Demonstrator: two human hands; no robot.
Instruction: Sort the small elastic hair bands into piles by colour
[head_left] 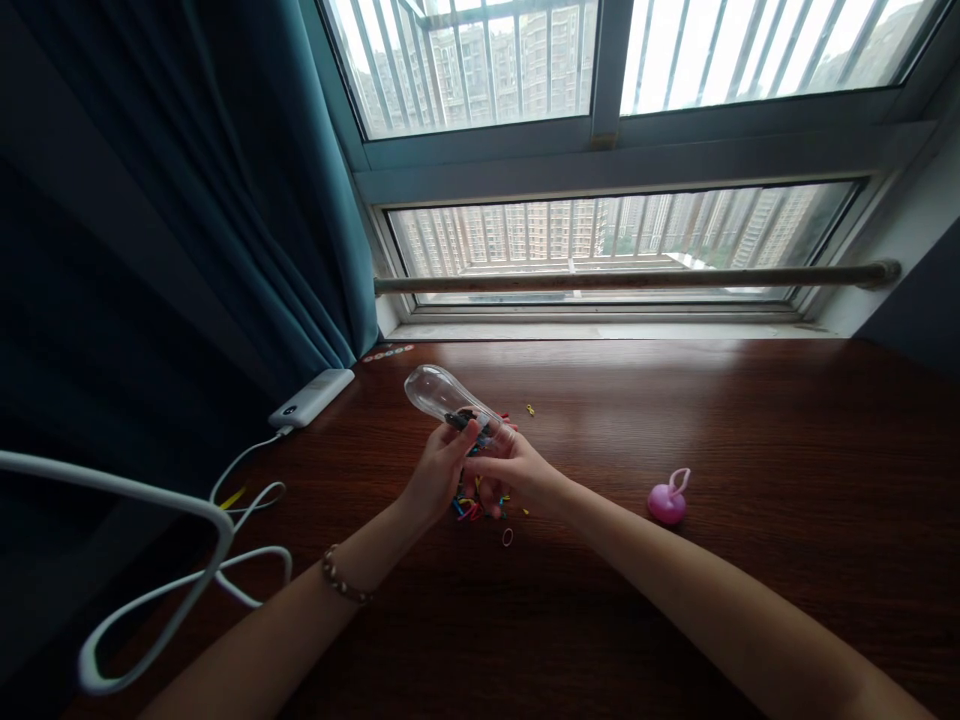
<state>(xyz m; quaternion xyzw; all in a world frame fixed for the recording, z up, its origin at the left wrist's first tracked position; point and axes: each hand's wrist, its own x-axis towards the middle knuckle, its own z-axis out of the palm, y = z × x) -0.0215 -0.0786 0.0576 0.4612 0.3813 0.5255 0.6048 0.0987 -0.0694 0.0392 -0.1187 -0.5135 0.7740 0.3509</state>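
Observation:
A clear, rounded plastic bottle (435, 388) lies tilted between both hands, its wide end up and to the left, with dark small items inside near its narrower part. My left hand (442, 462) grips it from the left, thumb on top. My right hand (510, 465) is closed around its narrow end at the right. Beneath the hands, small colourful pieces (471, 510) lie in a pile on the brown table, partly hidden by the fingers. A thin pale ring (508, 537) is just in front of the pile.
A pink round object with a loop (667, 503) sits to the right on the wooden table (787, 430). One small yellow piece (530, 410) lies behind the hands. At left are a white power bank (311, 398), white cables (150, 485) and a blue curtain (300, 200).

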